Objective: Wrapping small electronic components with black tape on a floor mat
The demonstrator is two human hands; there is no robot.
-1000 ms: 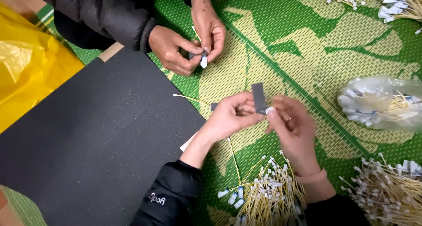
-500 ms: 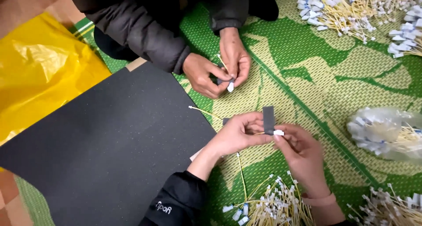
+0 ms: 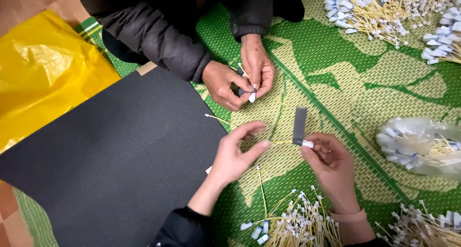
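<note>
Foam sheet (image 3: 110,165) on the mat (image 3: 336,83) at left, plastic bag (image 3: 43,79) behind it, cable heap (image 3: 297,225) in front, pouch (image 3: 422,146), perhaps of cables, at right.
</note>
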